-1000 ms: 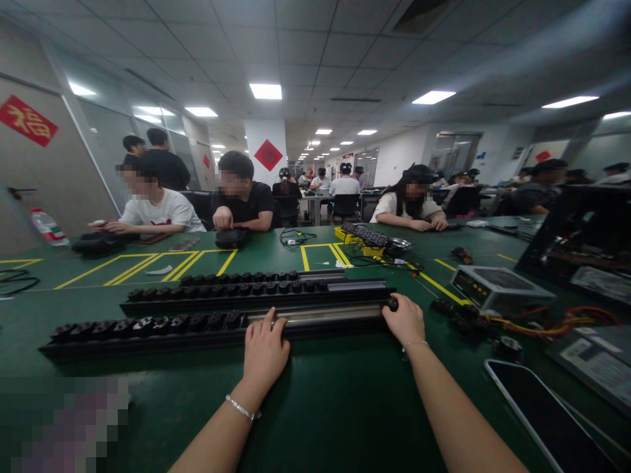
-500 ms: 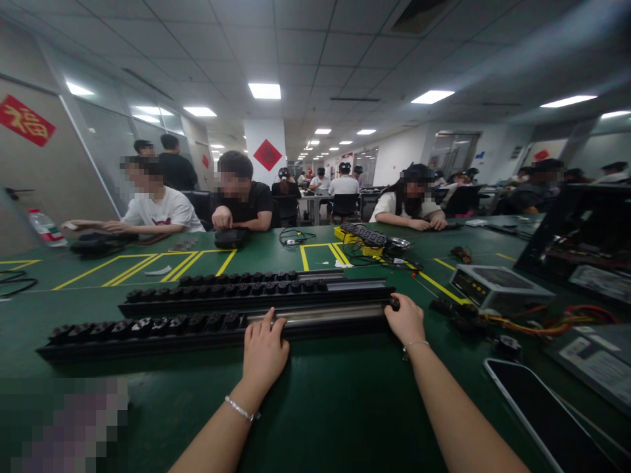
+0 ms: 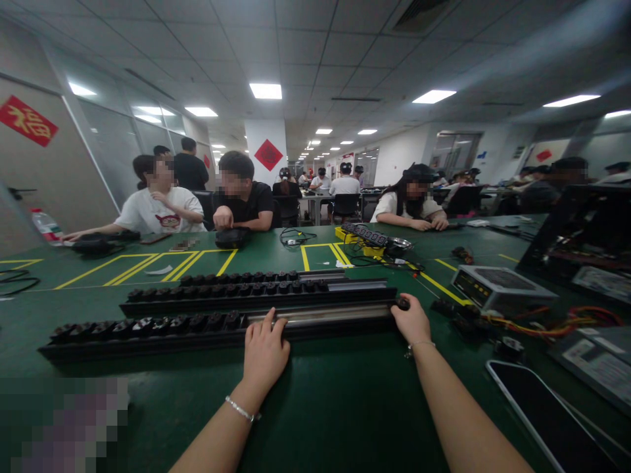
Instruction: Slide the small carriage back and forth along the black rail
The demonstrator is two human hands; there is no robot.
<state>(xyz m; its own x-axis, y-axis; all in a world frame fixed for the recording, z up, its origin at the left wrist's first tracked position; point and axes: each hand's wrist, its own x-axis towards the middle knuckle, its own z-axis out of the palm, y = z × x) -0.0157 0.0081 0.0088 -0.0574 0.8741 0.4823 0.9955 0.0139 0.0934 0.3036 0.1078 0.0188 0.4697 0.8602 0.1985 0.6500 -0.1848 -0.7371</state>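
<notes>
Across the mid-left of the frame lies the near rail [image 3: 211,336], a long, straight-edged black bar with chunky, dark, knob-like pieces [image 3: 162,323] along its left stretch and a smooth, silvery, metal-looking channel on its right. The left hand [image 3: 266,351] lies palm down on it at frame centre, its grip loose and slightly spread, pressing rather than clasping. Just right of centre, the right hand [image 3: 413,320] has its grip nearly closed, thumb and fingers around a small dark part [image 3: 403,303] at the rail's right end. The tabletop [image 3: 345,407] is matte green with yellow tape lines. Compared with half a second ago, the right hand and its part sit slightly farther right, while the left hand keeps its place; at upper left, a person in a white shirt [image 3: 170,210] now sits more upright, one hand raised. Counted: three rails, about ten knob-like pieces on the near one, two bracelets, one phone [image 3: 547,414] at lower right.
</notes>
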